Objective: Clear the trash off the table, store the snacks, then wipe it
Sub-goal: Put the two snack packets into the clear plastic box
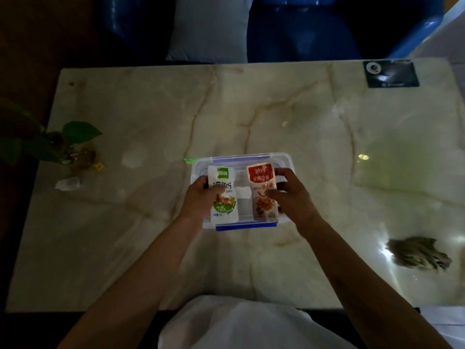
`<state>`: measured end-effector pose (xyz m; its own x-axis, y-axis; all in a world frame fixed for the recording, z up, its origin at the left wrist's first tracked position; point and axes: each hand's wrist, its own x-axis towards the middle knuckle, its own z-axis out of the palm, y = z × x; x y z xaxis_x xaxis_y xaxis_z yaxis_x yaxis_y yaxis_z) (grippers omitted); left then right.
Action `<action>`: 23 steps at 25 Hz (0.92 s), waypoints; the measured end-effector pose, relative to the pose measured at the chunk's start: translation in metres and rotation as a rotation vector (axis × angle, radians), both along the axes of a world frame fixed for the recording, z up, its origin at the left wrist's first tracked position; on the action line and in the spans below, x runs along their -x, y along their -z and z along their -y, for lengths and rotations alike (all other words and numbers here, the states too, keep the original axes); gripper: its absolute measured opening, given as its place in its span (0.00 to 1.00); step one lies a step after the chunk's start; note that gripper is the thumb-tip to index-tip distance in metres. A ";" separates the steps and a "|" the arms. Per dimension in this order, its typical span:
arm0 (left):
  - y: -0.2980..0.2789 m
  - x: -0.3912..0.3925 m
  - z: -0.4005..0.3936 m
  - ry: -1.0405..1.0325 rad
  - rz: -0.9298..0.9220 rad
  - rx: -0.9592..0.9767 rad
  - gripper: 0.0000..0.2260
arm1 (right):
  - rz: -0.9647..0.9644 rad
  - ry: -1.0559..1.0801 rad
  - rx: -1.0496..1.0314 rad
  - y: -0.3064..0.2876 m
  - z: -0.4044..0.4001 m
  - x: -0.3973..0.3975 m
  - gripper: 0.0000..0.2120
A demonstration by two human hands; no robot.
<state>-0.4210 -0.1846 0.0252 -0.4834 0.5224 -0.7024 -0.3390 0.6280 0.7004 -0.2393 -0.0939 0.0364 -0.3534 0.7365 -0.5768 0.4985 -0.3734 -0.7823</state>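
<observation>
A clear plastic storage box (241, 161) with blue clips stands at the middle of the marble table (151, 117). Over the box, my left hand (202, 195) holds a white and green snack packet (224, 195). Beside it, my right hand (289, 192) holds a white and red snack packet (263, 190). Both packets lie flat, side by side, above or on the box; I cannot tell whether its lid is on. A crumpled white wrapper (67, 183) lies at the table's left edge. At the right side sits a bunched grey-brown rag (419, 255).
A small potted plant (73, 147) with green leaves stands at the left edge, just beyond the wrapper. A black card or mat (391, 73) lies at the far right corner. Blue seats and a pale cushion (208, 28) are behind the table.
</observation>
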 end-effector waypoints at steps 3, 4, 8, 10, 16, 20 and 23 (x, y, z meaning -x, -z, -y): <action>0.018 0.002 -0.027 0.064 -0.028 0.049 0.08 | 0.134 -0.009 -0.014 0.022 -0.013 0.024 0.18; 0.025 0.001 -0.032 0.097 -0.052 0.070 0.09 | 0.180 -0.023 -0.025 0.031 -0.015 0.029 0.17; 0.053 0.000 -0.042 0.178 -0.170 0.229 0.13 | 0.346 -0.059 -0.055 0.057 -0.020 0.034 0.16; 0.065 0.000 -0.043 0.161 -0.166 0.279 0.14 | 0.383 -0.053 -0.048 0.066 -0.022 0.033 0.14; 0.074 -0.002 -0.038 0.194 -0.300 0.377 0.18 | 0.498 -0.115 -0.131 0.081 -0.014 0.037 0.07; 0.075 -0.008 -0.036 0.326 -0.457 0.418 0.25 | 0.617 -0.237 -0.230 0.083 -0.008 0.036 0.19; 0.071 -0.012 -0.036 0.363 -0.558 0.430 0.25 | 0.633 -0.238 -0.248 0.084 -0.008 0.035 0.17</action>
